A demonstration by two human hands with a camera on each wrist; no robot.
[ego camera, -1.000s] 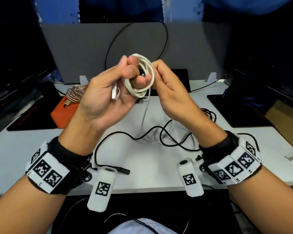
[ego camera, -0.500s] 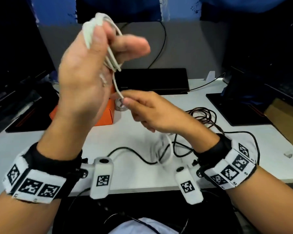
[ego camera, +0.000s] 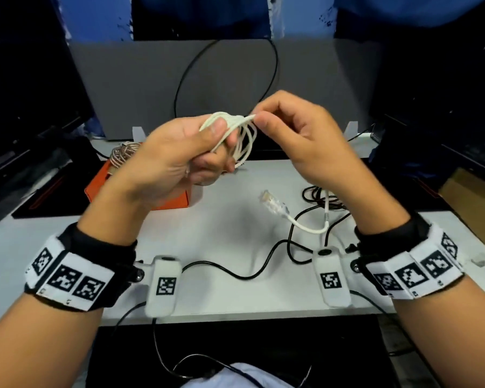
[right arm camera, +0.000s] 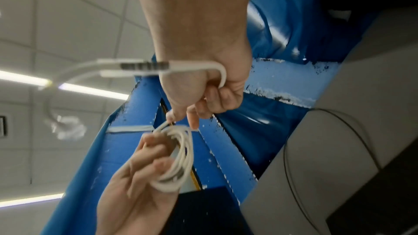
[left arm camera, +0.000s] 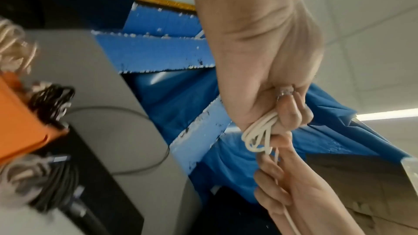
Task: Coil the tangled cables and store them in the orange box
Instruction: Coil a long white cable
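Observation:
My left hand (ego camera: 196,152) holds a coil of white cable (ego camera: 235,135) above the table, fingers curled through its loops (left arm camera: 257,137). My right hand (ego camera: 286,127) pinches the cable's strand at the top of the coil (right arm camera: 178,151). The free end runs through my right palm and hangs below it, ending in a clear plug (ego camera: 272,203). The orange box (ego camera: 140,191) sits on the table behind my left hand, with a braided coil (ego camera: 123,152) in it. A tangled black cable (ego camera: 266,261) lies on the white table (ego camera: 221,236).
Dark monitors (ego camera: 25,107) stand at both sides, a grey partition (ego camera: 227,88) closes the back. A black pad (ego camera: 263,149) lies behind the hands. More black cable is bunched at the right (ego camera: 319,194).
My left hand came down from high at the left to chest height with the coil. My right hand rose from low over the table to pinch the strand at the coil's top.

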